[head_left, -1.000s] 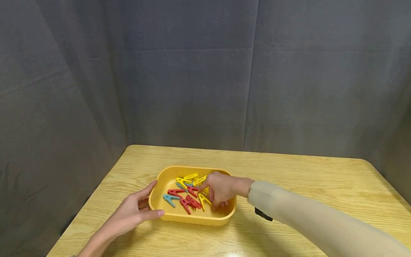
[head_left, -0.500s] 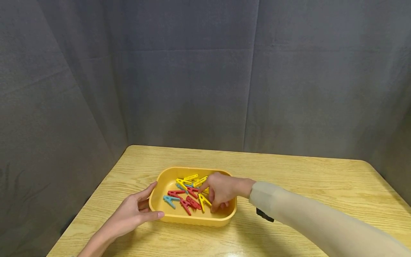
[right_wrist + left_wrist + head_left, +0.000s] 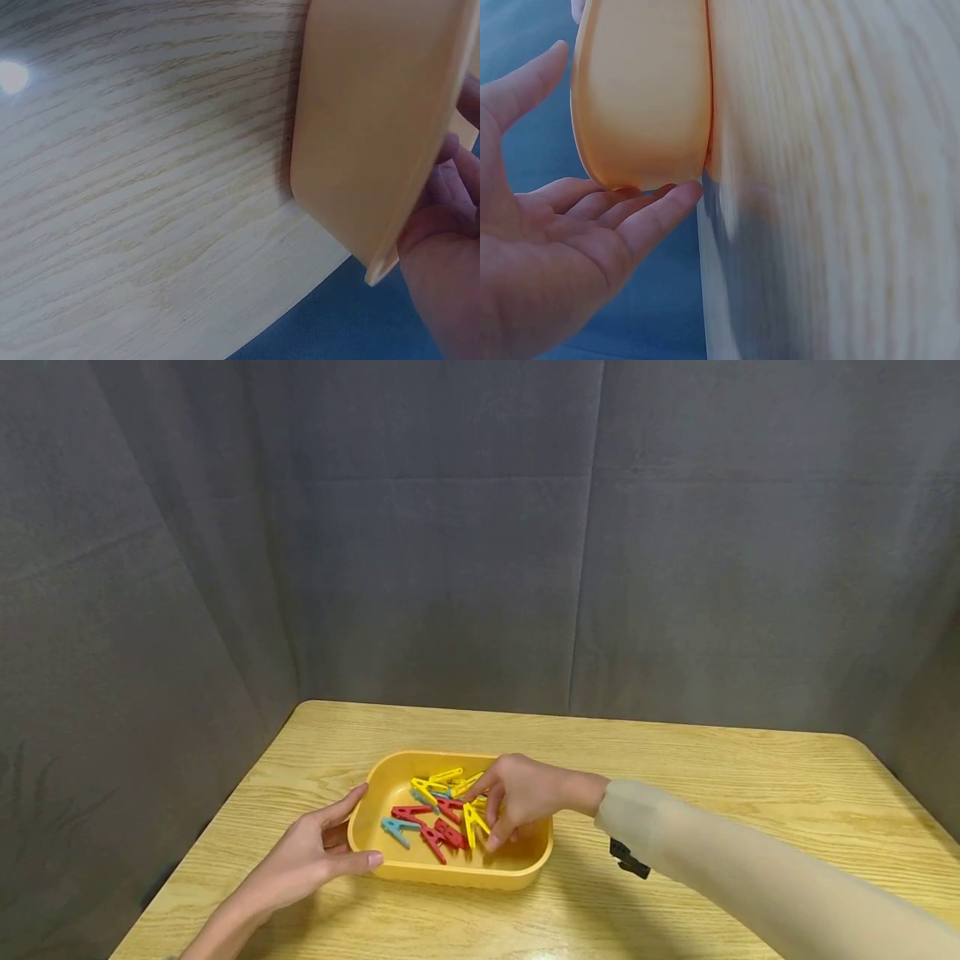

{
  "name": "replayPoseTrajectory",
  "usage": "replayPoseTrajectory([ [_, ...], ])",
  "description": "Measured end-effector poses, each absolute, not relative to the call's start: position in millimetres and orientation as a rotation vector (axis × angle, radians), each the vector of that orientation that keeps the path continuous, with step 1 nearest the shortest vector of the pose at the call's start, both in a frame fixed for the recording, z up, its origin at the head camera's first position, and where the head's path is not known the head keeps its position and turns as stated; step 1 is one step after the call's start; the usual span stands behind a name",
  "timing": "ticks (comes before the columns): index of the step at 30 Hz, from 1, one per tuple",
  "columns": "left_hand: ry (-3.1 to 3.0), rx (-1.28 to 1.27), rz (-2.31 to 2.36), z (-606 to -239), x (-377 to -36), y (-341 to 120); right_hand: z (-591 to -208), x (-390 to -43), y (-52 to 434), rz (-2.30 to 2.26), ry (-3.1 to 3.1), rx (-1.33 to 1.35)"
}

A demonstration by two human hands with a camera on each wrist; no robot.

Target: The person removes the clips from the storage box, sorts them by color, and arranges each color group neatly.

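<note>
A yellow tray (image 3: 450, 872) sits on the wooden table (image 3: 675, 777) and holds several red, yellow and blue clothespins. My left hand (image 3: 337, 839) rests against the tray's left end, thumb on the far corner and straight fingers along the near wall; the left wrist view shows those fingers (image 3: 652, 214) touching the tray's outside (image 3: 641, 97). My right hand (image 3: 481, 816) reaches into the tray from the right and pinches a yellow clothespin (image 3: 469, 827), tilted up off the pile. In the right wrist view only the tray's outer wall (image 3: 367, 112) and my curled fingers (image 3: 442, 247) behind its rim show.
Dark grey curtains close off the back and left sides. The table's left edge runs just beside my left forearm (image 3: 225, 927). Bare tabletop (image 3: 750, 793) spreads to the right of the tray. A small black clip (image 3: 628, 858) hangs under my right sleeve.
My right hand has risen slightly and drawn back to the right, taking a yellow clothespin between its fingers and tipping it up. The left hand and tray stayed put.
</note>
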State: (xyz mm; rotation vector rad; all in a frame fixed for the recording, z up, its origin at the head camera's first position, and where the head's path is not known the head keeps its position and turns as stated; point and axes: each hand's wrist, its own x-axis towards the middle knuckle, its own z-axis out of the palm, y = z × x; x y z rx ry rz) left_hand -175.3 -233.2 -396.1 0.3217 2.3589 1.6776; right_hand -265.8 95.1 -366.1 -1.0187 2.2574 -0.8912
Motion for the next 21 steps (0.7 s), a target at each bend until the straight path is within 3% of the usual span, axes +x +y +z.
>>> replayPoseTrajectory([
  [21,2.195,0.339,1.772,-399,-180,-242,-314,-273,154,-1.021,2.425,-0.958],
])
